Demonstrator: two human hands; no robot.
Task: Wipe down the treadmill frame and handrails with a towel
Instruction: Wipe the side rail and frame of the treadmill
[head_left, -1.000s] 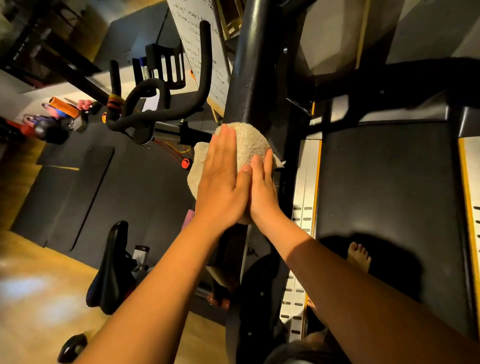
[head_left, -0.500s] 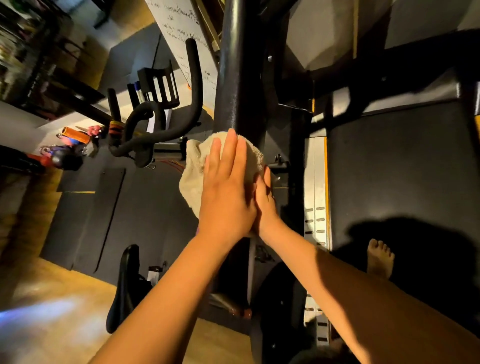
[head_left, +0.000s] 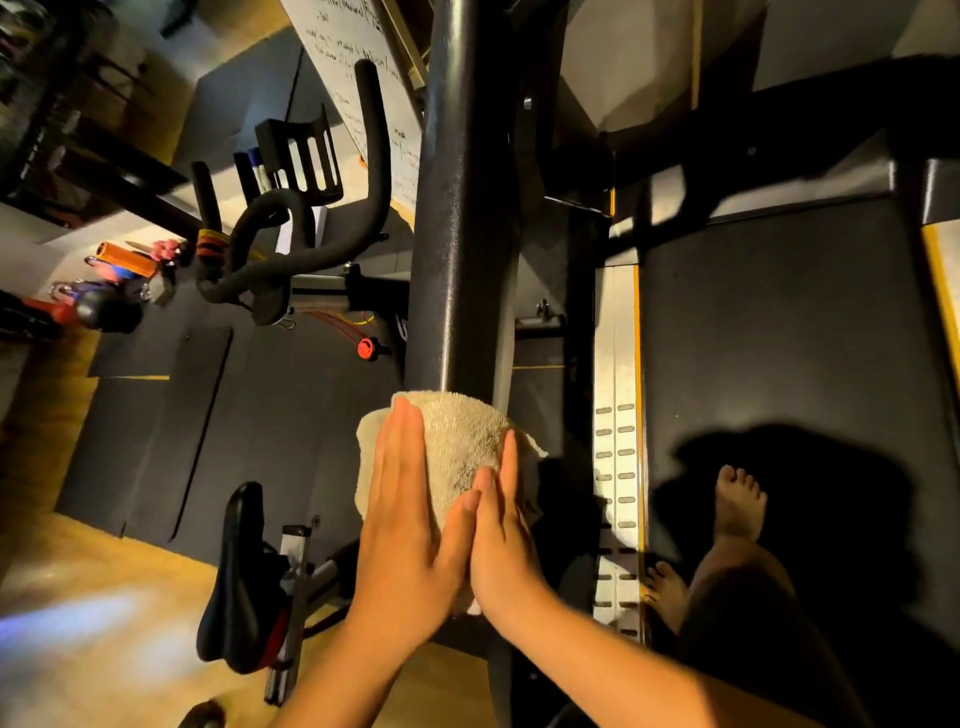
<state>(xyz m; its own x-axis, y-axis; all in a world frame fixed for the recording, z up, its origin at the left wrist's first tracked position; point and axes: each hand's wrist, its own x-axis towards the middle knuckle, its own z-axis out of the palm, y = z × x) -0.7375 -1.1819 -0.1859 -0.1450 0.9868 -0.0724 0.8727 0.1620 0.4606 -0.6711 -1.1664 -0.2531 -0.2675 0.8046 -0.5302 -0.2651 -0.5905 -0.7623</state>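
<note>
Left hand (head_left: 410, 525), right hand (head_left: 506, 545), grip spread flat on towel (head_left: 462, 441); handrail (head_left: 462, 234) beneath apparently hidden.

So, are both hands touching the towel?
Touching. The head view shows the left hand and right hand pressed flat against the towel draped over the handrail.

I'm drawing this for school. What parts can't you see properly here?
All in the head view:
- Treadmill bar beneath the towel: covered by the towel and by the left hand and right hand pressed flat on it.
- Top of the bar: cut off by the upper edge.
- Whiteboard writing: too small and slanted to read.
</note>
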